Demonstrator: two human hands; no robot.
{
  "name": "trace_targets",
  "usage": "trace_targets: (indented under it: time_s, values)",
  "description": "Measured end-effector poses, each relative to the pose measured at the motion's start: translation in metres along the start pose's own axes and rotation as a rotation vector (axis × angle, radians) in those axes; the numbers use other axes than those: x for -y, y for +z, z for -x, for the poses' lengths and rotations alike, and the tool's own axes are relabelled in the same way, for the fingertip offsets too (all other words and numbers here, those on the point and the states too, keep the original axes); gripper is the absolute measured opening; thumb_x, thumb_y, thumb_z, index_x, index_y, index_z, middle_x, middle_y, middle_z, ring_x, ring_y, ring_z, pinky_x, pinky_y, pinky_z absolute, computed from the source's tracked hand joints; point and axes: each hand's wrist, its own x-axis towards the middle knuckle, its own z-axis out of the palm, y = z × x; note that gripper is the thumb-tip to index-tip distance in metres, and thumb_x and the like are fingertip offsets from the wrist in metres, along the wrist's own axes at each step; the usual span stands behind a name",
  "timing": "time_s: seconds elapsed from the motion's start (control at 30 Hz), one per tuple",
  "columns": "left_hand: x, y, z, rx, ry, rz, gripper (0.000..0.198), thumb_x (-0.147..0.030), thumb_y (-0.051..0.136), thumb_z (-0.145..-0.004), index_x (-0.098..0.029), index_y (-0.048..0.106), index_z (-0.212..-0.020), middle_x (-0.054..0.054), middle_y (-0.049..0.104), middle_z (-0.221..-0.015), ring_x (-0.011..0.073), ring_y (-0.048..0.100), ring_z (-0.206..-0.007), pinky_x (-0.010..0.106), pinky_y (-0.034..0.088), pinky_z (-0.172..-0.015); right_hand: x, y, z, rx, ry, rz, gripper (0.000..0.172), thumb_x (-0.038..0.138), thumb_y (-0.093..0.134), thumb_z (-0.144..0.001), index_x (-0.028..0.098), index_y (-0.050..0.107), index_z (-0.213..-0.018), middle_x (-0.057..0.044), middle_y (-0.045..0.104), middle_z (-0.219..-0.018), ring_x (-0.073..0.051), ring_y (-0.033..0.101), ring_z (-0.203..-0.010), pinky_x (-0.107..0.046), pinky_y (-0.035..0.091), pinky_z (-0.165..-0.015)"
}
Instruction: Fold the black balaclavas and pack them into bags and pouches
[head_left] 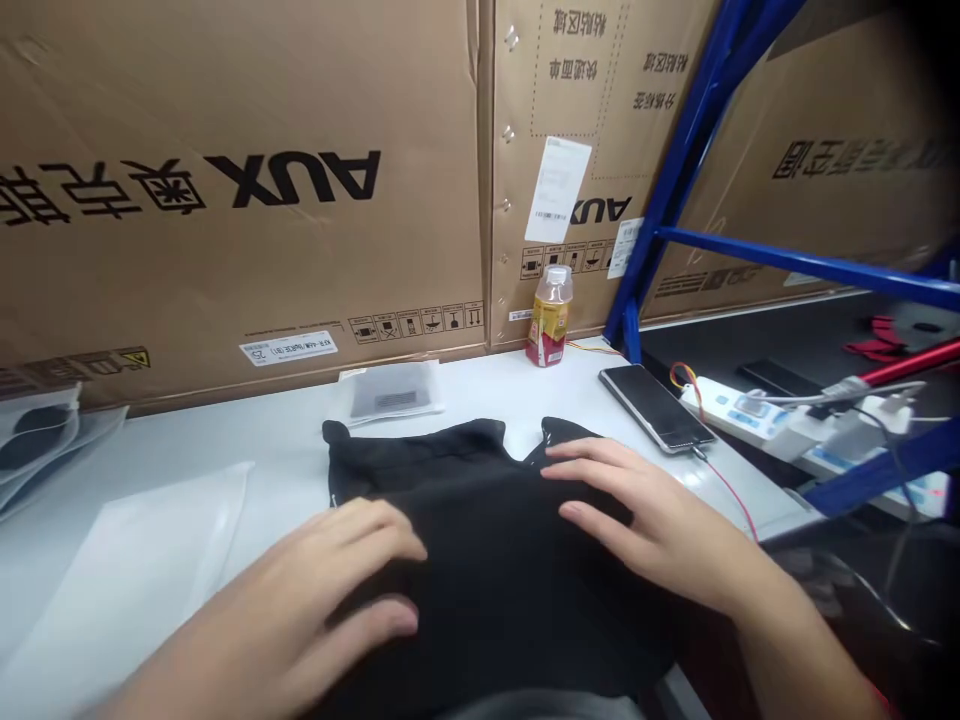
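A black garment lies folded on the white table in front of me. My left hand rests flat on its left part, fingers stretched out to the right. Flat on the garment's right part lies my right hand, with its fingers spread and pointing left. Neither hand grips anything.
A clear plastic bag lies left of the garment and a small packed bag behind it. A drink bottle stands by the big cardboard boxes. A phone, a power strip and a blue rack are on the right.
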Motion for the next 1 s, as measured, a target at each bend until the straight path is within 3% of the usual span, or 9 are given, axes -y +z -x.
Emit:
trace_targets:
  time_s: [0.07, 0.13, 0.27, 0.4, 0.57, 0.67, 0.77, 0.87, 1.0]
  values:
    - [0.007, 0.004, -0.023, 0.074, -0.049, -0.009, 0.050, -0.058, 0.050, -0.103, -0.040, 0.057, -0.149, 0.002, 0.055, -0.159, 0.0274, 0.060, -0.137, 0.038, 0.056, -0.106, -0.008, 0.019, -0.010, 0.018, 0.010, 0.156, 0.053, 0.051, 0.060, -0.101, 0.033, 0.058, -0.151, -0.006, 0.047, -0.165, -0.036, 0.032, -0.157, -0.061, 0.032, -0.126]
    - [0.017, 0.018, -0.038, 0.132, -0.126, -0.045, 0.064, -0.064, 0.049, -0.102, -0.039, 0.043, -0.160, 0.005, 0.041, -0.169, 0.0364, 0.044, -0.152, 0.055, 0.050, -0.114, -0.018, 0.034, -0.016, 0.069, 0.050, 0.253, 0.065, 0.057, 0.057, -0.102, 0.032, 0.044, -0.161, -0.005, 0.034, -0.172, -0.038, 0.020, -0.161, -0.066, 0.024, -0.128]
    - [0.035, 0.055, -0.043, 0.155, -0.214, -0.102, 0.071, -0.069, 0.042, -0.102, -0.041, 0.027, -0.165, 0.005, 0.025, -0.173, 0.0410, 0.025, -0.159, 0.073, 0.034, -0.118, -0.031, 0.045, -0.020, 0.095, 0.094, 0.336, 0.071, 0.063, 0.047, -0.104, 0.033, 0.031, -0.166, -0.001, 0.022, -0.175, -0.036, 0.014, -0.162, -0.063, 0.020, -0.130]
    - [0.033, 0.072, -0.035, 0.021, -0.253, -0.182, 0.073, -0.071, 0.041, -0.101, -0.040, 0.025, -0.166, 0.007, 0.012, -0.176, 0.0459, 0.018, -0.160, 0.075, 0.041, -0.110, -0.035, 0.039, -0.027, 0.123, 0.070, 0.360, 0.071, 0.064, 0.044, -0.105, 0.033, 0.030, -0.167, 0.000, 0.021, -0.175, -0.036, 0.014, -0.162, -0.062, 0.023, -0.130]
    - [0.017, 0.071, -0.027, -0.118, -0.145, -0.310, 0.076, -0.065, 0.040, -0.104, -0.025, 0.029, -0.167, 0.012, 0.019, -0.175, 0.0468, 0.019, -0.159, 0.076, 0.036, -0.116, -0.021, 0.042, -0.028, 0.045, 0.034, 0.417, 0.060, 0.049, 0.045, -0.108, 0.028, 0.038, -0.164, -0.002, 0.022, -0.175, -0.037, 0.008, -0.162, -0.065, 0.018, -0.130]
    - [0.016, 0.072, -0.023, -0.068, -0.043, -0.257, 0.071, -0.059, 0.039, -0.107, -0.032, 0.018, -0.169, 0.007, 0.017, -0.176, 0.0444, 0.021, -0.160, 0.070, 0.042, -0.115, -0.003, 0.050, -0.021, 0.059, -0.037, 0.341, 0.059, 0.046, 0.040, -0.111, 0.032, 0.030, -0.167, 0.001, 0.019, -0.175, -0.034, 0.008, -0.163, -0.065, 0.019, -0.130]
    - [0.023, 0.071, -0.026, -0.018, -0.094, -0.216, 0.072, -0.063, 0.040, -0.105, -0.036, 0.018, -0.169, 0.007, 0.018, -0.176, 0.0485, 0.025, -0.157, 0.067, 0.049, -0.108, 0.008, 0.058, -0.016, 0.166, -0.058, 0.243, 0.061, 0.053, 0.039, -0.110, 0.036, 0.026, -0.167, 0.002, 0.020, -0.174, -0.034, 0.013, -0.162, -0.065, 0.019, -0.130]
    - [0.032, 0.059, -0.044, 0.037, -0.133, -0.279, 0.068, -0.065, 0.040, -0.104, -0.033, 0.035, -0.165, 0.012, 0.041, -0.167, 0.0472, 0.044, -0.148, 0.063, 0.055, -0.100, 0.009, 0.061, -0.016, 0.202, -0.029, 0.221, 0.061, 0.055, 0.040, -0.109, 0.034, 0.030, -0.166, 0.002, 0.021, -0.174, -0.034, 0.012, -0.162, -0.065, 0.016, -0.131]
    - [0.040, 0.030, -0.086, 0.071, -0.093, -0.367, 0.045, -0.053, 0.037, -0.110, -0.033, 0.070, -0.133, 0.008, 0.073, -0.130, 0.0315, 0.070, -0.113, 0.048, 0.060, -0.087, 0.006, 0.061, -0.017, 0.173, -0.031, 0.189, 0.060, 0.055, 0.043, -0.109, 0.035, 0.033, -0.165, 0.001, 0.024, -0.173, -0.034, 0.014, -0.162, -0.066, 0.016, -0.130]
